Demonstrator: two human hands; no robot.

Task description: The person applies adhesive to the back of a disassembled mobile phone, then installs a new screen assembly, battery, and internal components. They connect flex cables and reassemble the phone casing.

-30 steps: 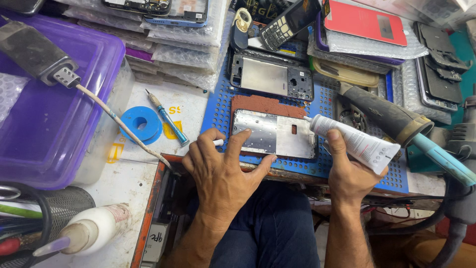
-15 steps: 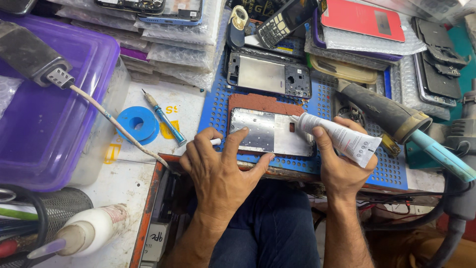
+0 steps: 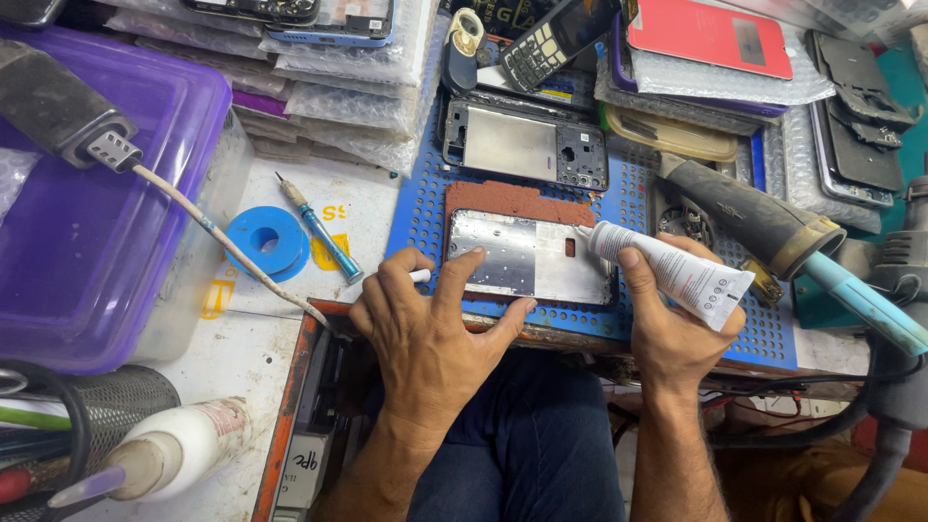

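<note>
On the perforated blue mat (image 3: 425, 217), the left hand (image 3: 430, 333) spreads flat, fingers pinning the shiny metal phone frame (image 3: 527, 256), while the right hand (image 3: 677, 324) grips a soft white glue tube (image 3: 672, 271), nozzle touching the frame's edge.

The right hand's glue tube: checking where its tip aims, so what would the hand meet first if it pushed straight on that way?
The right hand points the white tube up-left; its nozzle would probably first meet the silver phone frame, near its right edge.
</note>
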